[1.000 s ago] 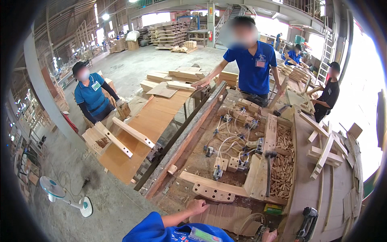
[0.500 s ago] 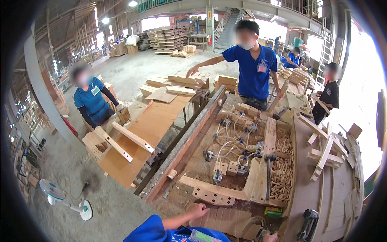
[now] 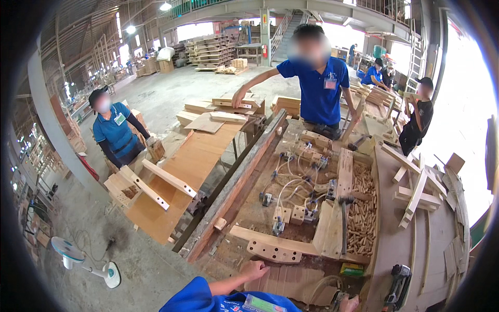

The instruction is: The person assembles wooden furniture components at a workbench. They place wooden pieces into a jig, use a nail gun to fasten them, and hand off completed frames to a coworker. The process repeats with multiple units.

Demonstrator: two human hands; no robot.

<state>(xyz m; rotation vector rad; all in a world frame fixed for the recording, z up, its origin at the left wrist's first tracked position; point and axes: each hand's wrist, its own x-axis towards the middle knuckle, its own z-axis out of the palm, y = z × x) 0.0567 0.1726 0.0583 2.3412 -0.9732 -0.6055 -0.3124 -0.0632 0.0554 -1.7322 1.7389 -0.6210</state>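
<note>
My left hand [image 3: 254,271] rests loosely curled at the edge of a flat cardboard piece [image 3: 283,285], with nothing visible in it. Just beyond it lies a curved wooden rail [image 3: 274,253] with several dark holes, against a longer wooden bar [image 3: 275,241]. At the lower edge my right hand [image 3: 349,303] is closed at a small metal fitting [image 3: 338,299] joined to a clear hose [image 3: 326,281]; its fingers are partly cut off. Ahead on the bench is a jig of air cylinders [image 3: 278,225], clear tubes and wooden blocks [image 3: 298,213].
A trough of wooden dowels [image 3: 362,223] runs along the right, with a hammer [image 3: 344,223] across its edge. A nail gun [image 3: 397,286] and crossed wooden pieces [image 3: 414,200] lie farther right. A co-worker [image 3: 317,88] stands opposite, another [image 3: 120,130] at left. A fan [image 3: 86,262] stands on the floor.
My hands keep their places. The view has shifted slightly. The co-worker opposite leans forward, reaching over the stacked wood; the person in black at far right has raised a wooden piece.
</note>
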